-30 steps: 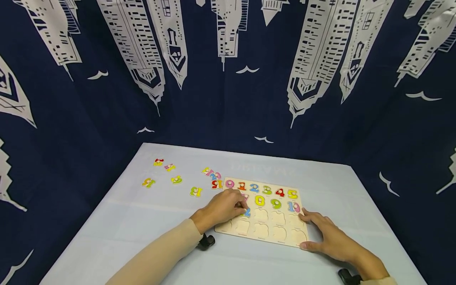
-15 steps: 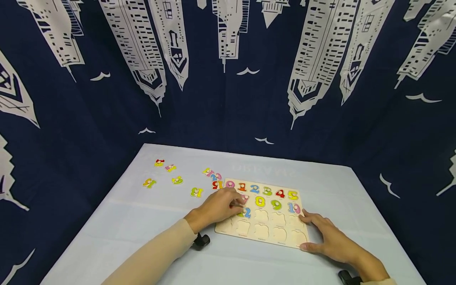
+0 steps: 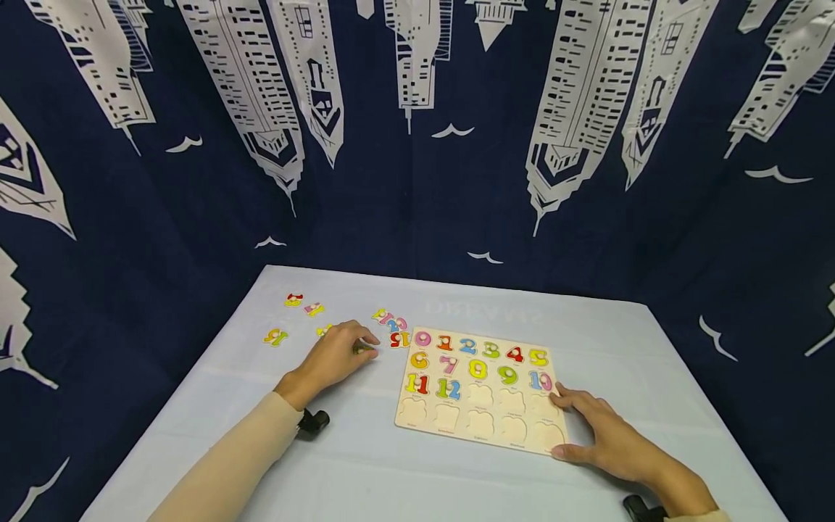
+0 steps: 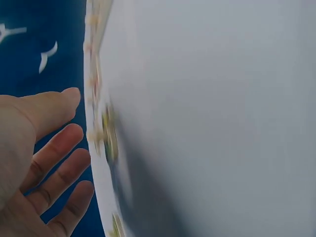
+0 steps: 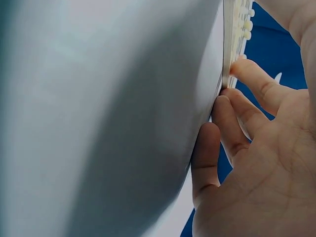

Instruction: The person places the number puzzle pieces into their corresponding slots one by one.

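Number puzzle board (image 3: 479, 435) lies on the pale blue table (image 3: 228, 406), centre-right; pieces 0–5 in the top row, 6–10 in the second, 11 (image 3: 417, 383) and 12 (image 3: 448, 388) seated at the left of the third row; remaining slots of that row and the whole bottom row bare; step in hand looks like fetching the next loose piece from the scatter left of the board; left hand (image 3: 334, 356) lies well left of the board, palm down, fingertips on or over a yellow-green piece (image 3: 365, 350) just beside the board's top-left corner; the head view hides whether it is pinched; in the left wrist view the fingers (image 4: 57, 153) look spread and only loosely bent, thumb out, with nothing seen between them, though the view is blurred; sleeve runs back toward the near-left table edge; right hand (image 3: 603, 431) lies flat at the board's near-right corner, fingers straight and slightly fanned, tips against the board edge, bracing it; the right wrist view shows fingertips (image 5: 242, 66) touching the board's rim, nothing held; other loose pieces: red 15 (image 3: 399, 338) touching the board's corner, a small cluster (image 3: 389, 318) just behind it, more (image 3: 276, 336) further left, well apart from the board; judged next move calls for a pinch on the piece's peg, a lift, then a carry to the third-row slot beside 12, turned to match the cut-out; right hand needs only to press on the board.
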{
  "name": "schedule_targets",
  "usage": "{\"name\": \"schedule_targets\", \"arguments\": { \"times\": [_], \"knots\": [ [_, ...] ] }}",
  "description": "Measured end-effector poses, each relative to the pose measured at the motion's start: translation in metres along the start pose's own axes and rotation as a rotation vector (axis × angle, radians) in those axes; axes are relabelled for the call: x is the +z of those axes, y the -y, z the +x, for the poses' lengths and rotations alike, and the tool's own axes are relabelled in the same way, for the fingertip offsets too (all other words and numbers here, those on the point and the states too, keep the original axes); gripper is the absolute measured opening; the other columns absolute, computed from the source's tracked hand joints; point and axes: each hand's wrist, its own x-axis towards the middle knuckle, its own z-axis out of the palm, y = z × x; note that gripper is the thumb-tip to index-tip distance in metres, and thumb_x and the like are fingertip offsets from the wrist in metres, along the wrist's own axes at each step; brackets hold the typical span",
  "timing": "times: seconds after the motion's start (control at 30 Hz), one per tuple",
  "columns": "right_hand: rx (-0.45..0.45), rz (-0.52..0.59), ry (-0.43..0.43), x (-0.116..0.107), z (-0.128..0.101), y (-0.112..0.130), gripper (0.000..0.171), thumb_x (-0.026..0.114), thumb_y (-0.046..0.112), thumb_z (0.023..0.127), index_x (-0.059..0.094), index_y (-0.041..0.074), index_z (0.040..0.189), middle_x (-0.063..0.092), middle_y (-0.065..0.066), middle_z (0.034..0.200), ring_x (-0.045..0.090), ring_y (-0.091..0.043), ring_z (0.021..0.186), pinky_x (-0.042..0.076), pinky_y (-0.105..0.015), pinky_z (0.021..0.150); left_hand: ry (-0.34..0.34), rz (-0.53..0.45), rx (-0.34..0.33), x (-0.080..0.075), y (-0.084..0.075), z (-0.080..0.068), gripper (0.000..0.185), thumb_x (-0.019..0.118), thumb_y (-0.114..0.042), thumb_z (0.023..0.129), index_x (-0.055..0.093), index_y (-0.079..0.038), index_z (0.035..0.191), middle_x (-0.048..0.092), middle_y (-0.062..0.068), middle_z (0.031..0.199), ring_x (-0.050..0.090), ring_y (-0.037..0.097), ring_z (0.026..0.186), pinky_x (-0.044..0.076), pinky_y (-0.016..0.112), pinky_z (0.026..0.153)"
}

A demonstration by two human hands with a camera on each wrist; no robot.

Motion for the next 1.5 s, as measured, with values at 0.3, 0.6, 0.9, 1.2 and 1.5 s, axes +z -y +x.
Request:
{"name": "schedule_targets", "arguments": {
  "times": [0.3, 0.6, 0.9, 1.2, 1.5],
  "knots": [
    [0.005, -0.046, -0.017, 0.002, -0.005, -0.002, 0.089, 0.102, 0.056, 0.083, 0.066, 0.021, 0.157, 0.053, -0.017, 0.180, 0.054, -0.047, 0.155, 0.049, -0.072, 0.121, 0.084, 0.021, -0.024, -0.008, 0.025, -0.005, 0.017, 0.089, -0.007, 0.103, 0.091, -0.017, 0.118, 0.080, -0.004, 0.106, 0.067, 0.015, 0.099, 0.062, 0.042, 0.100],
    [-0.014, -0.060, -0.038, 0.006, -0.008, -0.002, 0.088, 0.101, 0.059, 0.082, 0.068, 0.023, 0.155, 0.055, -0.014, 0.179, 0.056, -0.045, 0.155, 0.051, -0.059, 0.117, 0.105, 0.068, -0.022, -0.006, 0.024, -0.005, 0.009, 0.094, -0.017, 0.101, 0.085, -0.020, 0.100, 0.070, -0.007, 0.089, 0.061, 0.011, 0.087, 0.055, 0.031, 0.084],
    [-0.016, -0.052, -0.033, 0.005, -0.005, -0.002, 0.090, 0.102, 0.057, 0.083, 0.067, 0.020, 0.157, 0.054, -0.016, 0.180, 0.055, -0.047, 0.155, 0.049, -0.072, 0.119, 0.103, 0.044, -0.010, -0.007, 0.025, -0.013, 0.021, 0.102, -0.030, 0.094, 0.081, -0.025, 0.097, 0.070, -0.008, 0.094, 0.062, 0.008, 0.087, 0.055, 0.029, 0.083],
    [-0.013, -0.012, -0.013, 0.003, -0.001, -0.001, 0.091, 0.102, 0.053, 0.084, 0.066, 0.016, 0.159, 0.051, -0.020, 0.181, 0.052, -0.053, 0.156, 0.046, -0.081, 0.122, 0.105, 0.025, 0.042, -0.005, 0.023, -0.013, 0.011, 0.096, -0.022, 0.099, 0.087, -0.027, 0.101, 0.072, -0.010, 0.101, 0.064, 0.009, 0.093, 0.057, 0.032, 0.089],
    [0.005, -0.013, 0.003, 0.000, 0.000, -0.001, 0.092, 0.102, 0.053, 0.085, 0.064, 0.015, 0.160, 0.048, -0.021, 0.183, 0.051, -0.053, 0.157, 0.046, -0.081, 0.123, 0.080, -0.056, 0.191, 0.011, -0.023, -0.001, 0.012, 0.095, -0.022, 0.100, 0.085, -0.021, 0.105, 0.078, -0.009, 0.104, 0.072, 0.012, 0.097, 0.063, 0.029, 0.090]
  ]
}}
